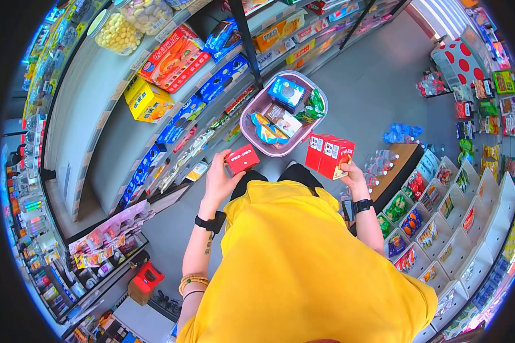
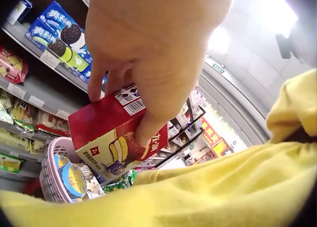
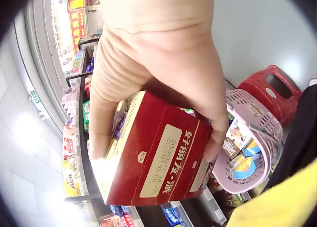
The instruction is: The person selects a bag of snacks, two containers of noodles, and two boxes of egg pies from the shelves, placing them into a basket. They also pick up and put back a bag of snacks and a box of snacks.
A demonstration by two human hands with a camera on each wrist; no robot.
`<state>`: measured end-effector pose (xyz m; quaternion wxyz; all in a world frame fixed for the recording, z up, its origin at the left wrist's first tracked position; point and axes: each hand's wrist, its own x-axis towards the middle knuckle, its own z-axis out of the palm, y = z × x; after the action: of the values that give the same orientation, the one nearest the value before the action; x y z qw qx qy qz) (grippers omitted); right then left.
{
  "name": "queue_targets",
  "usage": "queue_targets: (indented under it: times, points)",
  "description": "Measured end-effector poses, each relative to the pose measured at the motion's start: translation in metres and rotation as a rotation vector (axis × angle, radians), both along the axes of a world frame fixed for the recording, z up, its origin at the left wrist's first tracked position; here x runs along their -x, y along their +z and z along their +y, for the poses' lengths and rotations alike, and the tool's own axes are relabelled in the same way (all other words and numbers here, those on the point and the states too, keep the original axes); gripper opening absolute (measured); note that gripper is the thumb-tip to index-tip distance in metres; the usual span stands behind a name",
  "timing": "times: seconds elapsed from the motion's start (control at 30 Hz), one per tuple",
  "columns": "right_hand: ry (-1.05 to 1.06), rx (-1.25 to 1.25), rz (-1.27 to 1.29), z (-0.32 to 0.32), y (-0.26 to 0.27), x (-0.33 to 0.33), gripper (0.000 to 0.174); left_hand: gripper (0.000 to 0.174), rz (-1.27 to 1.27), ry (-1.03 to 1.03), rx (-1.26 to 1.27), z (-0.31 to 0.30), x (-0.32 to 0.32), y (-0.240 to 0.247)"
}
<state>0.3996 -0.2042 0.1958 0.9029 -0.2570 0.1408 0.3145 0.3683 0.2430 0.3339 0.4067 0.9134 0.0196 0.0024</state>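
My left hand (image 1: 218,182) grips a red snack box (image 1: 241,159). In the left wrist view its thumb lies against the printed side of the box (image 2: 99,123), with fingers across the opposite edge. My right hand (image 1: 353,174) holds two red snack boxes (image 1: 328,155) side by side, their matching barcode panels showing in the head view. Thumb and fingers span the boxes (image 3: 153,157) in the right wrist view. Ahead, between both hands, stands a lilac basket (image 1: 245,127) with a blue pack (image 1: 286,93), a brown-and-white pack (image 1: 282,119), a green bag (image 1: 314,105) and blue-yellow packs (image 1: 267,131).
Shelves on the left carry a red carton (image 1: 174,59), a yellow carton (image 1: 147,101) and blue biscuit boxes (image 2: 59,34). On the right are sloped snack bins (image 1: 435,231) and bottles (image 1: 381,163). A red basket (image 3: 270,91) shows behind the lilac one in the right wrist view.
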Motion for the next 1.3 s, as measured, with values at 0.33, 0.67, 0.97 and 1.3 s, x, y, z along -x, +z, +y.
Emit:
queue_targets:
  times: [0.33, 0.67, 0.97, 1.3]
  points:
    - [-0.019, 0.183, 0.218, -0.052, -0.054, -0.013, 0.051, 0.057, 0.112, -0.003, 0.007, -0.073, -0.002, -0.041]
    - [0.080, 0.251, 0.235, -0.041, -0.067, -0.036, 0.052, 0.058, 0.097, -0.037, 0.013, -0.132, -0.069, -0.122]
    - [0.009, 0.371, 0.288, -0.060, -0.056, -0.023, 0.056, 0.057, 0.054, -0.046, -0.006, -0.167, -0.138, -0.219]
    - [0.087, 0.464, 0.263, -0.062, -0.061, -0.013, 0.059, 0.077, 0.214, -0.155, 0.095, -0.171, -0.175, -0.261]
